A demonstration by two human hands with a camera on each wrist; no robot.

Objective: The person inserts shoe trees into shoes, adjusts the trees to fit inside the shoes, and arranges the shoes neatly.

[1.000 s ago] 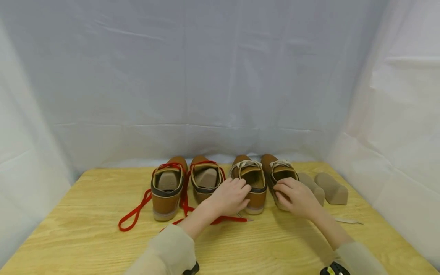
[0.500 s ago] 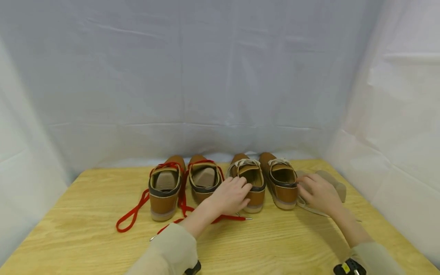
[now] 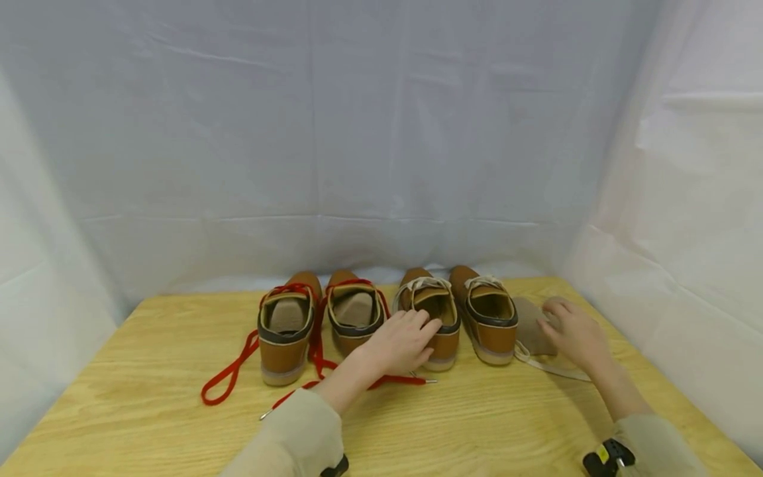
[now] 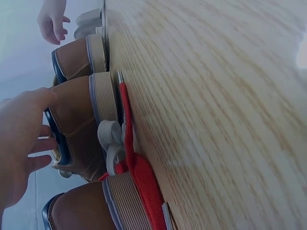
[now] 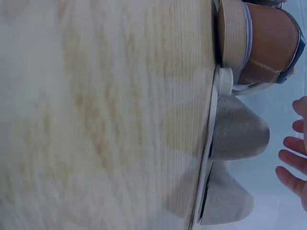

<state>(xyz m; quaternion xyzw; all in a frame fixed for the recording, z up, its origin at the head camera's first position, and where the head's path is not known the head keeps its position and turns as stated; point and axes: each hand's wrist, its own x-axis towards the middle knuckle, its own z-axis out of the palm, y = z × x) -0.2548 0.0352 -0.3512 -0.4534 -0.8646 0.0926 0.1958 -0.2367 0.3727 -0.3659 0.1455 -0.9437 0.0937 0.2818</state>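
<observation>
Foam shoe insert (image 3: 532,324), light, soft, best pinched mid-body; right hand (image 3: 575,334) hovered released, left hand (image 3: 399,341) rested relaxed on shoe (image 3: 438,318).

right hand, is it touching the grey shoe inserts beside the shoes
Apart. The right wrist view shows the right hand with straight fingers and a strip of pale background between them and the two grey shoe inserts.
</observation>
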